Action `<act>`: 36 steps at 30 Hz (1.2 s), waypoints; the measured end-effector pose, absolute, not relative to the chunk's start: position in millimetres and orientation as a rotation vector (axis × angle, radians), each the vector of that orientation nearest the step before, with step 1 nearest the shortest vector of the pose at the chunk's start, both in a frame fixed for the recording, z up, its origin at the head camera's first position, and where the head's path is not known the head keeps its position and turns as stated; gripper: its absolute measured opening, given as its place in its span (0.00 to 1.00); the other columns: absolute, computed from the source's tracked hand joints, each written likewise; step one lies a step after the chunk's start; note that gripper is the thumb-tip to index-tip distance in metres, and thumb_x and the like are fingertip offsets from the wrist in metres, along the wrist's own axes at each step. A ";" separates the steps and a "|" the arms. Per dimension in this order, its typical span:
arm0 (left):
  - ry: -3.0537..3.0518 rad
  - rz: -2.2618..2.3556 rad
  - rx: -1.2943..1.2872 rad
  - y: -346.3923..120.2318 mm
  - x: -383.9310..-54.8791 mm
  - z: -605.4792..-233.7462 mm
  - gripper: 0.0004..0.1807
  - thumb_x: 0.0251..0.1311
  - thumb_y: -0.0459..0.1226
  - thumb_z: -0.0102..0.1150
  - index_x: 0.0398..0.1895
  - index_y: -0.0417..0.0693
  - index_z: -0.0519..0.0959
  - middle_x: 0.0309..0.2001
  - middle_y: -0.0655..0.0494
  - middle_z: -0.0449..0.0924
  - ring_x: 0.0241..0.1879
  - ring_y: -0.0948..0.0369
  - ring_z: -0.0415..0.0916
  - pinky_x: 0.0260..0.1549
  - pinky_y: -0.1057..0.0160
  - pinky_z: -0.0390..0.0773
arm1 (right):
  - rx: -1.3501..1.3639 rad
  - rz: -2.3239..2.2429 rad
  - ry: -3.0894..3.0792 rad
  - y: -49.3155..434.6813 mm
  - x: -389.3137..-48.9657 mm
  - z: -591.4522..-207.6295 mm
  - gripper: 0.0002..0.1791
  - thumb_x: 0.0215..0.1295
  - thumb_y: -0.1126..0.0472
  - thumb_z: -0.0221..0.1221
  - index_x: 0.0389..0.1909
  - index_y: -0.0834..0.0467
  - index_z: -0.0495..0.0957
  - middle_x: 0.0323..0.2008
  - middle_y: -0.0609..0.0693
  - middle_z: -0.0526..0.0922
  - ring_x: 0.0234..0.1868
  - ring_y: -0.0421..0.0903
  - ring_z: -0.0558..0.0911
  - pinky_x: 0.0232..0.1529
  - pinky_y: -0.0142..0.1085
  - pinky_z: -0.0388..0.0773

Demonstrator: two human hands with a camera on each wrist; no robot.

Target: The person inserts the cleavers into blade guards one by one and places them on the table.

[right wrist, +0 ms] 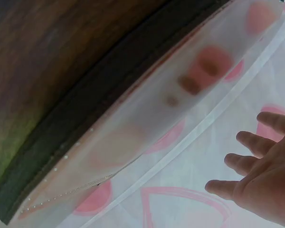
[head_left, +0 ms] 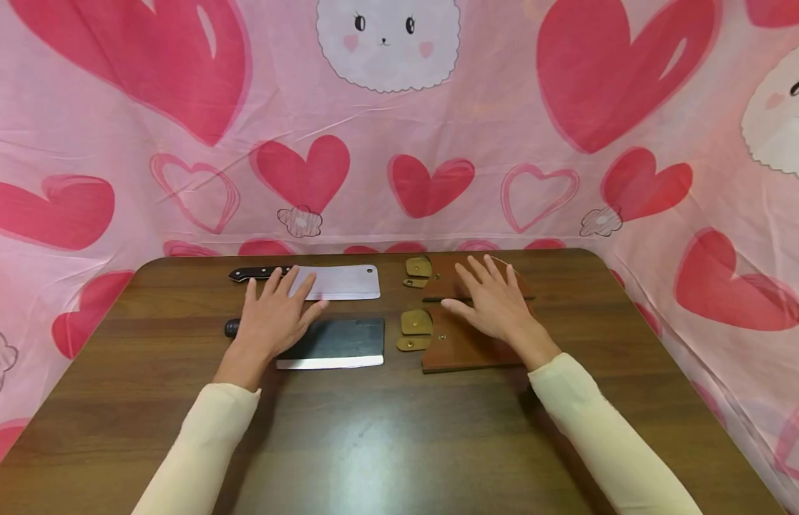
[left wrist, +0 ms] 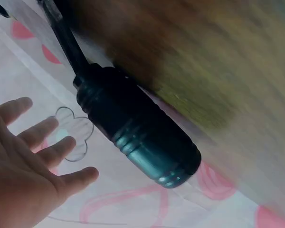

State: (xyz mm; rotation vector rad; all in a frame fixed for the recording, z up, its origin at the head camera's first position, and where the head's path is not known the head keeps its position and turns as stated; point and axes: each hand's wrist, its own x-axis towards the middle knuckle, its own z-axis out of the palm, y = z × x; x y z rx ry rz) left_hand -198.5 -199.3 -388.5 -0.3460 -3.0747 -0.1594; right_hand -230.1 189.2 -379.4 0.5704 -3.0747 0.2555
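Observation:
Two cleavers lie on the left of the table, one behind the other. The far cleaver (head_left: 350, 281) has a pale blade and a black riveted handle; the near cleaver (head_left: 344, 340) has a dark blade with a bright edge. My left hand (head_left: 273, 315) is spread over their handle ends, hiding part of both. In the left wrist view the near one's ridged black handle (left wrist: 137, 128) stands apart from the fingers. Two brown leather sheaths lie on the right, a far sheath (head_left: 440, 287) and a near sheath (head_left: 466, 350). Over them spreads my right hand (head_left: 496, 300), its fingers straight and holding nothing.
The wooden table (head_left: 347, 443) has rounded far corners. A pink cloth (head_left: 373, 114) with hearts hangs behind it and along both sides. Each sheath has an olive flap (head_left: 416, 322) and a snap strap pointing toward the cleavers.

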 end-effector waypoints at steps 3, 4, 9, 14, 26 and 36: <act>-3.078 -0.171 -0.336 -205.9 -198.2 -388.5 0.40 0.74 0.64 0.35 0.80 0.51 0.57 0.78 0.39 0.51 0.77 0.37 0.42 0.68 0.28 0.37 | 0.570 0.308 -3.062 192.4 -229.7 -378.0 0.50 0.68 0.27 0.52 0.79 0.55 0.56 0.79 0.60 0.51 0.79 0.63 0.43 0.71 0.67 0.34; -3.077 -0.179 -0.330 -208.4 -198.1 -388.2 0.40 0.74 0.64 0.35 0.80 0.51 0.57 0.78 0.39 0.51 0.77 0.37 0.42 0.68 0.28 0.38 | 0.570 0.328 -3.054 193.7 -229.8 -377.5 0.50 0.67 0.28 0.53 0.79 0.55 0.57 0.79 0.60 0.52 0.79 0.63 0.44 0.71 0.67 0.34; -3.069 -0.220 -0.328 -217.7 -196.5 -386.7 0.40 0.74 0.64 0.36 0.80 0.50 0.57 0.78 0.38 0.52 0.76 0.36 0.44 0.68 0.28 0.39 | 0.576 0.426 -3.035 199.6 -229.1 -375.3 0.51 0.64 0.28 0.57 0.78 0.56 0.58 0.78 0.60 0.55 0.79 0.64 0.46 0.71 0.67 0.36; -3.071 -0.283 -0.341 -225.0 -194.9 -387.7 0.41 0.74 0.64 0.37 0.80 0.51 0.57 0.76 0.36 0.55 0.75 0.36 0.46 0.67 0.28 0.41 | 0.669 0.510 -3.052 207.0 -230.0 -376.5 0.52 0.63 0.29 0.59 0.78 0.57 0.58 0.77 0.61 0.57 0.78 0.63 0.48 0.72 0.66 0.40; -3.114 -0.494 -0.335 -250.4 -191.2 -386.2 0.45 0.70 0.66 0.46 0.78 0.44 0.60 0.73 0.33 0.60 0.73 0.35 0.52 0.66 0.27 0.44 | 0.898 0.924 -3.118 229.9 -224.5 -381.0 0.54 0.57 0.36 0.70 0.78 0.57 0.59 0.75 0.57 0.63 0.76 0.58 0.59 0.71 0.59 0.55; -3.144 -0.603 -0.353 -268.7 -190.4 -386.5 0.48 0.63 0.66 0.57 0.74 0.41 0.66 0.67 0.34 0.70 0.65 0.35 0.65 0.59 0.29 0.62 | 0.932 0.881 -3.177 236.2 -224.2 -383.7 0.54 0.52 0.40 0.75 0.75 0.58 0.64 0.73 0.58 0.66 0.73 0.59 0.63 0.70 0.60 0.58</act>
